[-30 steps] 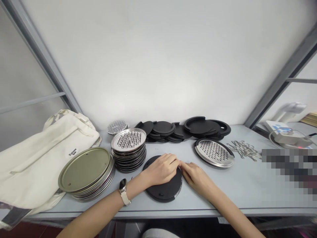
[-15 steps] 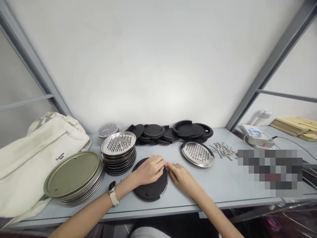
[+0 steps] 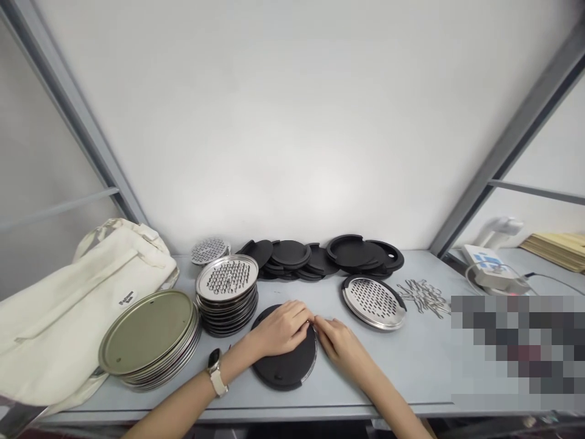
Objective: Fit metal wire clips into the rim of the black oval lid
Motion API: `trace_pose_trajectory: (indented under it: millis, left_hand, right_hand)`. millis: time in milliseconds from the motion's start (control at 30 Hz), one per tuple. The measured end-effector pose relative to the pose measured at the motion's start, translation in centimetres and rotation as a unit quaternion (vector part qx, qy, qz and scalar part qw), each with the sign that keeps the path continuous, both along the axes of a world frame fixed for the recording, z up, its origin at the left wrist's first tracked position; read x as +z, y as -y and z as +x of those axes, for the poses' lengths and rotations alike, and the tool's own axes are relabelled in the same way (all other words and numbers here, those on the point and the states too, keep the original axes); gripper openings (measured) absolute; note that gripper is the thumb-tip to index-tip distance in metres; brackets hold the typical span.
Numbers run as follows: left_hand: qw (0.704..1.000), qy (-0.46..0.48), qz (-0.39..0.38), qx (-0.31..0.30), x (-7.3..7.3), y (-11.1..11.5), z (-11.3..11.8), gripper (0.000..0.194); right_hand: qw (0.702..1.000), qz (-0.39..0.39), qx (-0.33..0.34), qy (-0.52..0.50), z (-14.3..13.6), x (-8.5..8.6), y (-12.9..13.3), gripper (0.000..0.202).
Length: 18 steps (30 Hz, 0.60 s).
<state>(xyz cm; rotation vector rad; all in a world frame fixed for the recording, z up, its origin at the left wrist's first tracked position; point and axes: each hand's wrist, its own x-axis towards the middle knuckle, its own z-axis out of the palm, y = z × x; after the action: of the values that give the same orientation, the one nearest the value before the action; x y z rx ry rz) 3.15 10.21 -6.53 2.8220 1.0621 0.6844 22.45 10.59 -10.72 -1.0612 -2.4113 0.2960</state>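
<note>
A round black disc (image 3: 286,369) with a thin shiny rim on its right side lies flat near the table's front edge. Over its upper part rests my left hand (image 3: 284,328), fingers together and bent at the disc's upper right rim. My right hand (image 3: 336,341) meets it there from the right, its fingertips closed at the same rim. Whatever is pinched between the fingertips is too small to make out. To the left stands a stack of perforated metal grater discs (image 3: 228,279) on black ones. Another grater disc (image 3: 375,302) in a black holder lies to the right.
Black round holders (image 3: 287,253) lie in a row along the wall. Metal clips (image 3: 425,297) are piled at the right. On the left are stacked olive plates (image 3: 148,332) and a cream bag (image 3: 82,305). A white box (image 3: 491,265) with a cable sits at the far right.
The whole view has shifted, so things appear slightly lower and further right. Both hands stay at the disc's upper right rim with little visible change.
</note>
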Motion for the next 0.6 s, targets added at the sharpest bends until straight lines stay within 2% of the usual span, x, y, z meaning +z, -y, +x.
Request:
trace_pose_trajectory:
  millis: [267, 433, 600]
  left_hand:
    - [0.999, -0.009, 0.001, 0.052, -0.17, -0.44, -0.22, 0.005]
    - [0.998, -0.027, 0.010, 0.058, -0.38, -0.74, -0.22, 0.005]
    - [0.998, -0.039, -0.003, 0.049, -0.29, -0.80, -0.09, 0.006]
  right_hand:
    - [0.999, -0.041, -0.012, -0.007, -0.19, -0.08, -0.04, 0.018]
    - [0.998, -0.065, -0.023, -0.004, -0.14, -0.21, -0.17, 0.018]
    - [0.995, -0.102, 0.004, -0.019, 0.23, -0.35, -0.49, 0.018]
